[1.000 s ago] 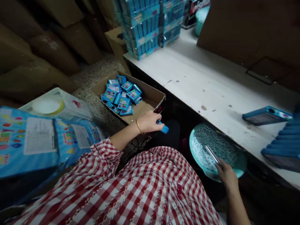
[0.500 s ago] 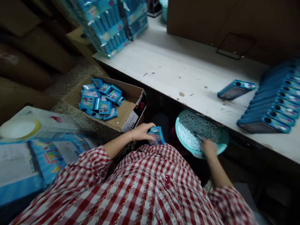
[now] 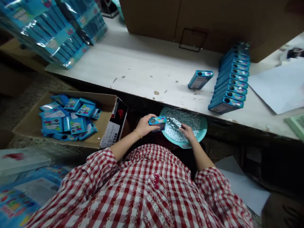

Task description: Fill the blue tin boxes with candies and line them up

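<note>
My left hand (image 3: 142,126) is wrapped round a small blue box (image 3: 158,121) with a printed top, beside the basin's left rim. In my right hand (image 3: 188,132) is a scoop (image 3: 176,123) heaped with small white pellets, its bowl pointing towards the box but apart from it. Below the scoop, a turquoise basin (image 3: 202,132) contains many more of these pellets. The scoop's handle is mostly hidden by my fingers.
On the white table (image 3: 140,74) stand a single blue box (image 3: 199,79) and a row of blue boxes (image 3: 226,104). Wrapped packs (image 3: 59,41) are stacked at the far left. A carton (image 3: 104,118) holds several loose blue boxes. White paper (image 3: 277,87) lies at right.
My right hand has raised the scoop out of the basin, loaded with pellets. My left hand has brought the box up to the basin's left side. The camera view has swung right.
</note>
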Tool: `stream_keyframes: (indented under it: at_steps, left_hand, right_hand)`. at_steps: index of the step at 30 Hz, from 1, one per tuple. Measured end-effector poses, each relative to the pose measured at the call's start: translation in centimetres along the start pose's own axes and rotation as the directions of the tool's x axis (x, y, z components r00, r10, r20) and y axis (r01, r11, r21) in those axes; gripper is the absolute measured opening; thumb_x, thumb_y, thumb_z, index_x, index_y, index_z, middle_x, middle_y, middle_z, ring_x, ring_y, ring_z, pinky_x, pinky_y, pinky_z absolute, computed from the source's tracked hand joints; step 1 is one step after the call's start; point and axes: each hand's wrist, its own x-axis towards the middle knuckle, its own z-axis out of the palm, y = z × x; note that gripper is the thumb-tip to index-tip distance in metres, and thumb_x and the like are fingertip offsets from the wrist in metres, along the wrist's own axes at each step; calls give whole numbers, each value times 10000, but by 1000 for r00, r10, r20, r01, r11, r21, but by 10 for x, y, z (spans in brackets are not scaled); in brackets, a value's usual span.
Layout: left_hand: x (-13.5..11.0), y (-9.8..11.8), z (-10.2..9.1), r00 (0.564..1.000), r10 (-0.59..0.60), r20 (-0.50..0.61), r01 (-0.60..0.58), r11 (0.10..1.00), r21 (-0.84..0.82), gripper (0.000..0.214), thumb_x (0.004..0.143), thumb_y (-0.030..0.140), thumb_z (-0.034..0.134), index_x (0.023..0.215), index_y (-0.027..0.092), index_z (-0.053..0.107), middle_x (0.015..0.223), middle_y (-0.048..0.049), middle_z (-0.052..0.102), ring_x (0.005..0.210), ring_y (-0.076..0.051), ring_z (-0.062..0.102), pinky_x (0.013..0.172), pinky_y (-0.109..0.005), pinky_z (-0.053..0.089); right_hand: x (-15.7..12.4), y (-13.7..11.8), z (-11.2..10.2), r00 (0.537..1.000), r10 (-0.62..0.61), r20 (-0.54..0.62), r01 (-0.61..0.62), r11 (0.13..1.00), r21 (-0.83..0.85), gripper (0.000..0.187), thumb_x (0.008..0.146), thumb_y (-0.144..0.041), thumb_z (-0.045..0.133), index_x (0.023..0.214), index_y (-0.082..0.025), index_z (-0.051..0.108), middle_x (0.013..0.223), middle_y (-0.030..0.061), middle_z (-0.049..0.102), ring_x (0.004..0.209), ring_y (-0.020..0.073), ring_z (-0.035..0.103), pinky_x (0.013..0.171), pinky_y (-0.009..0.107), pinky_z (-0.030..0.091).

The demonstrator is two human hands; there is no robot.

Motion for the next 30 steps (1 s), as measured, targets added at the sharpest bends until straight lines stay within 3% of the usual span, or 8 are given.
stream_keyframes:
  at_steps: [5,11,14,19,23,26,30]
  left_hand:
    - [32,3,35,1000,23,19,-25,994,109,381,619,297,719,958,195,578,877,-16,617,819,-180,562,771,-293,446]
    - [57,11,82,992,29,125,-59,968,243,387,648,241,681,1007,195,543,855,-40,560,890,-212,540,795,-307,447]
    - [60,14,99,984,64,166,-107,960,259,367,661,202,669,1003,198,536,874,-60,556,948,-237,528,813,-319,443]
    - [58,13,111,973,65,224,-134,941,311,358,674,157,651,1008,185,526,887,-88,564,979,-273,519,822,-354,438]
    - [56,10,113,971,31,238,-120,922,368,356,679,169,656,1005,183,515,878,-83,562,988,-270,521,829,-353,434]
    - [57,8,115,973,5,233,-101,909,403,368,686,183,652,1025,186,508,875,-70,555,977,-244,528,837,-327,435]
    - [58,7,110,979,15,202,-91,922,377,381,682,207,662,1035,183,521,874,-64,563,951,-229,530,826,-306,441]
  right_hand:
    - [-31,-9,-58,999,-37,-10,38,981,191,496,686,-359,575,1104,-96,615,862,54,677,764,184,589,724,332,474]
    - [-49,-48,-109,990,-142,4,142,990,-2,399,729,-319,571,1075,-138,651,973,54,681,859,210,606,811,345,457]
    - [-51,-76,-116,988,-142,57,152,955,-256,352,746,-300,573,1064,-184,668,994,53,682,911,231,608,834,343,448]
    - [-53,-123,-107,996,-40,85,87,733,-675,321,780,-321,545,1064,-238,668,960,96,679,903,278,619,793,394,454]
    - [-56,-155,-93,992,-52,119,127,576,-807,277,825,-249,459,950,-142,681,907,167,663,847,282,630,743,385,460]
    - [-61,-169,-90,988,-54,144,151,501,-852,283,850,-210,399,946,-128,653,919,167,647,854,260,628,734,352,457]
    - [-70,-150,-108,992,-65,105,123,492,-862,309,889,-316,359,1048,-201,598,989,116,629,853,238,625,701,326,458]
